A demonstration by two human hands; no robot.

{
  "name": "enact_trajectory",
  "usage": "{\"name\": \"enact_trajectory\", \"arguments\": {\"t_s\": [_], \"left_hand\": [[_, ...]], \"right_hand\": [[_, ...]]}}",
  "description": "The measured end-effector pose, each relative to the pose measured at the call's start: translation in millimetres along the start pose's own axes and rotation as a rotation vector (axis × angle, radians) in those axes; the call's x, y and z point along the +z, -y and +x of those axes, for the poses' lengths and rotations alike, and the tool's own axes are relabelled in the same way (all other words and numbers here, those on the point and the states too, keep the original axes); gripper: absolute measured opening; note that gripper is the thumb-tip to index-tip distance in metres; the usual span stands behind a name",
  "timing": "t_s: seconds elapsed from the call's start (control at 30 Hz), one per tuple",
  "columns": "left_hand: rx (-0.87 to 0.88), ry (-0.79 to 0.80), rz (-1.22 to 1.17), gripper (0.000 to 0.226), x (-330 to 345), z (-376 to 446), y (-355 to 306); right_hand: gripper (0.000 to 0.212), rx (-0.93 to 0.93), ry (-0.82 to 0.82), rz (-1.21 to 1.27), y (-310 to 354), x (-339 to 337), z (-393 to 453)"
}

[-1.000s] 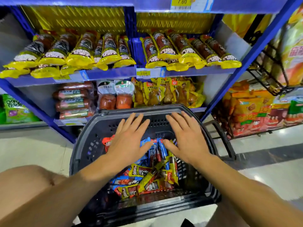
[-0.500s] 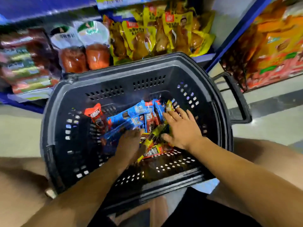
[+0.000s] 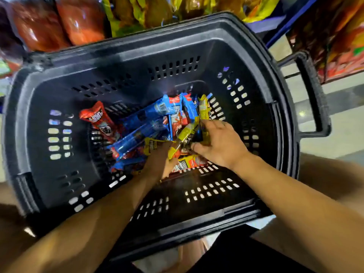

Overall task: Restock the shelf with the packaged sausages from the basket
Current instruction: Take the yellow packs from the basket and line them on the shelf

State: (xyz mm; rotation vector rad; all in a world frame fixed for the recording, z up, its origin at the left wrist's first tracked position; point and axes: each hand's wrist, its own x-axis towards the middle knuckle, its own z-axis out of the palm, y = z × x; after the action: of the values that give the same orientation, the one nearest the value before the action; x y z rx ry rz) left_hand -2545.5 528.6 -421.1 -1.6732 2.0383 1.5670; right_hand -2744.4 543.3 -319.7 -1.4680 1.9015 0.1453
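R hand (image 3: 218, 145) grips yellow sausage pack (image 3: 186, 135) in basket (image 3: 197, 32).

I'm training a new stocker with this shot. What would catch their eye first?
The big black basket fills the view, with a bright heap of blue, red and yellow sausage packs at its bottom. Both hands are down in the heap: the right hand grips yellow packs, the left hand beside it.

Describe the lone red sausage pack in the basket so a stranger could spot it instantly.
Start at the black basket and look down to its slotted floor. The red sausage pack lies at the left edge of the pile, left of the blue packs. It is the one pack sticking out alone toward the left wall, away from both hands.
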Motion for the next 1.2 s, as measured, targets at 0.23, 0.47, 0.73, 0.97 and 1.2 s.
{"name": "enact_trajectory", "arguments": {"t_s": [0.23,0.47,0.73,0.97,1.2], "left_hand": [[-0.206,0.224,-0.732,0.043,-59.8,-35.9,-25.2],[-0.176,0.174,-0.984,0.046,-67.7,-50.0,-50.2],[-0.016,0.223,-0.284,0.040,-80.0,-45.3,-48.1],[0.054,0.359,-0.003,0.042,-105.6,-48.8,-38.3],[0.102,0.352,0.178,0.046,-120.4,-40.5,-46.4]], "right_hand": [[0.055,0.071,-0.048,0.324,8.0,-10.3,4.9],[0.045,0.095,0.128,0.651,21.0,-11.3,-1.0],[0.094,-0.079,-0.287,0.677,13.5,-33.6,-0.1],[0.026,-0.144,0.165,0.355,6.9,-41.4,-5.9],[0.040,-0.133,0.343,0.096,10.2,-34.9,-7.3]]}}
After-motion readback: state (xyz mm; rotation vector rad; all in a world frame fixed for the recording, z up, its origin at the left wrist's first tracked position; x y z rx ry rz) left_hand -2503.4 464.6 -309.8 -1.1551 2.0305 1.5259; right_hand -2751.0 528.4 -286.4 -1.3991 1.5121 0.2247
